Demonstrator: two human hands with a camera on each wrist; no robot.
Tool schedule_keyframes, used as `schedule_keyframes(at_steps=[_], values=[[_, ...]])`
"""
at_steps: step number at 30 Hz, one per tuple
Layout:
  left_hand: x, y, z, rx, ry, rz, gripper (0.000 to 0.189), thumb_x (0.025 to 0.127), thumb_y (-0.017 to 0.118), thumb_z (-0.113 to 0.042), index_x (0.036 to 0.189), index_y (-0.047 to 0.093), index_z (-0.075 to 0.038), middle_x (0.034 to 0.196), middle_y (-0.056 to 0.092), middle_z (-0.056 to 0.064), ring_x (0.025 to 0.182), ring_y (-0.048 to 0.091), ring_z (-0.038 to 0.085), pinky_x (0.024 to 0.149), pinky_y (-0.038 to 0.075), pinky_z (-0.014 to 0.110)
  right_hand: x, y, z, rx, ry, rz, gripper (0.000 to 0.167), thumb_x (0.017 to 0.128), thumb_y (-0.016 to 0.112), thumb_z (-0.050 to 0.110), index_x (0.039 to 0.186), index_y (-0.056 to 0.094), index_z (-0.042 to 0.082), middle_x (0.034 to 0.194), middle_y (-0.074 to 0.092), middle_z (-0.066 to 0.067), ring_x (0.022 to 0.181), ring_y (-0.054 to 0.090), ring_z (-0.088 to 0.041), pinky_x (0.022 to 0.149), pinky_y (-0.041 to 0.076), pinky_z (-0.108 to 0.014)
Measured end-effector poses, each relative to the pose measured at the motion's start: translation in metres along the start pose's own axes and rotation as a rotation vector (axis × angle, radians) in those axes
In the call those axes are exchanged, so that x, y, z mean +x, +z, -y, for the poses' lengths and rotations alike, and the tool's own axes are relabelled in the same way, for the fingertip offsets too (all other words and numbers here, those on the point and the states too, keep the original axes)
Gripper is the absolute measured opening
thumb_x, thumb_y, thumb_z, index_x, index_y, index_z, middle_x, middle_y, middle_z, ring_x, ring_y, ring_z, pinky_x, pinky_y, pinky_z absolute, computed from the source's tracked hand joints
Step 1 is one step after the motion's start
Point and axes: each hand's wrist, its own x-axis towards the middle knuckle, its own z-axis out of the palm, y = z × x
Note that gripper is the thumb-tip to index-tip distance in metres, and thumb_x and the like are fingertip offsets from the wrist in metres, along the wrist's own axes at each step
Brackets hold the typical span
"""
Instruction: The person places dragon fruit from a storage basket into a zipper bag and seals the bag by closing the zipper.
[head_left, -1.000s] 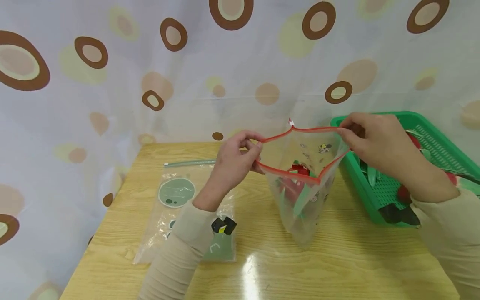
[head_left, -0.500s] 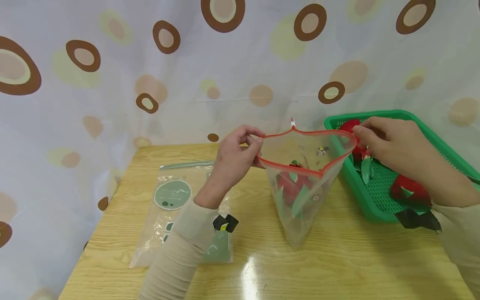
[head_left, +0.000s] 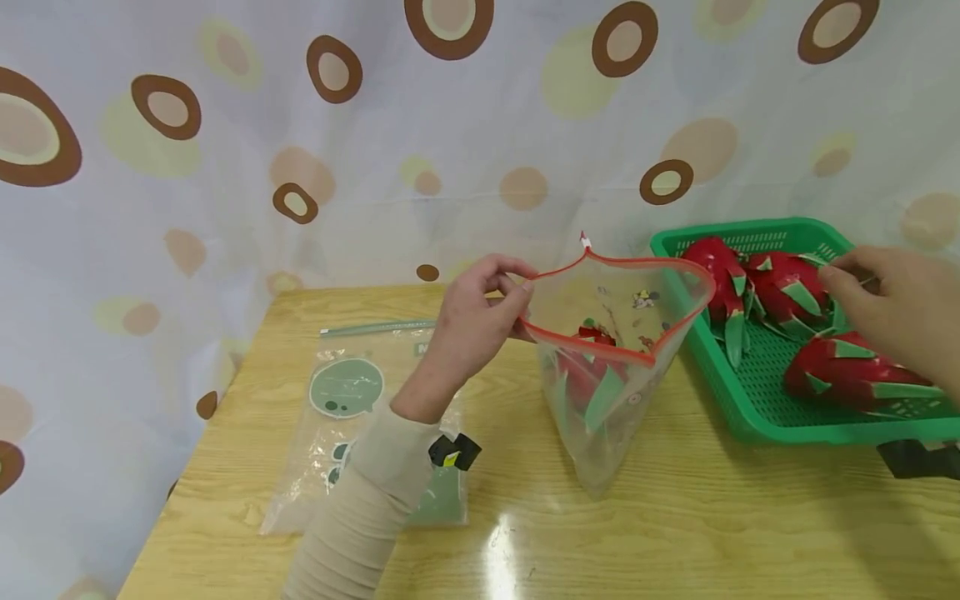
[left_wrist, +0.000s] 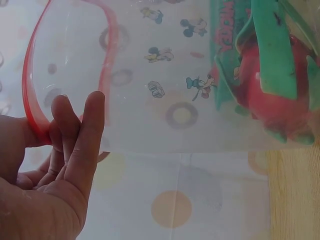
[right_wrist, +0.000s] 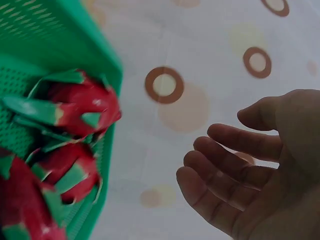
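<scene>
My left hand [head_left: 483, 321] pinches the left edge of a clear zip bag [head_left: 600, 450] at its red rim. The bag stands upright with its mouth spread wide. Inside it sits a red dragon fruit [head_left: 581, 379] with green scales, seen through the plastic in the left wrist view too. My right hand [head_left: 900, 308] is off the bag, over the right side of the green basket [head_left: 738, 417]. In the right wrist view its fingers are loosely bent and hold nothing. Several dragon fruits lie in the basket, one [head_left: 862, 375] just below that hand.
A flat clear zip bag [head_left: 300, 483] with green prints lies on the wooden table [head_left: 540, 550] at left, partly under my left forearm. A spotted curtain [head_left: 480, 125] hangs behind the table. The basket's left rim stands close to the upright bag.
My right hand has let go of the bag's right rim and moved right, over the basket, uncovering the dragon fruits there. The left hand keeps its grip.
</scene>
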Motion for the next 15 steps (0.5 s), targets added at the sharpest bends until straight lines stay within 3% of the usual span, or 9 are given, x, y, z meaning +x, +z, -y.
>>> schedule_keyframes(at_steps=[6, 11, 15], values=[[0.001, 0.000, 0.000, 0.034, -0.033, -0.012, 0.024, 0.098, 0.058, -0.008, 0.121, 0.063, -0.002, 0.075, 0.059, 0.009, 0.057, 0.066, 0.018, 0.066, 0.063, 0.042, -0.005, 0.006, -0.024, -0.053, 0.041, 0.028, 0.042, 0.106, 0.043, 0.023, 0.115, 0.053, -0.016, 0.102, 0.056, -0.038, 0.069, 0.056, -0.039, 0.051, 0.041, -0.040], [-0.001, -0.003, 0.001, 0.072, -0.046, -0.021, 0.024, 0.098, 0.059, -0.011, 0.120, 0.067, -0.005, 0.074, 0.059, 0.009, 0.061, 0.065, 0.018, 0.067, 0.063, 0.036, -0.005, 0.012, -0.038, -0.080, -0.004, 0.057, 0.031, 0.103, 0.046, 0.010, 0.110, 0.053, -0.020, 0.096, 0.055, -0.038, 0.070, 0.055, -0.038, 0.051, 0.043, -0.039], [-0.003, -0.005, 0.002, 0.113, -0.034, -0.026, 0.020, 0.098, 0.059, -0.015, 0.114, 0.071, -0.012, 0.078, 0.060, 0.010, 0.067, 0.065, 0.021, 0.069, 0.063, 0.035, -0.009, 0.021, -0.053, -0.153, -0.045, 0.097, 0.026, 0.098, 0.053, 0.004, 0.105, 0.056, -0.020, 0.097, 0.053, -0.040, 0.080, 0.054, -0.045, 0.058, 0.048, -0.049]])
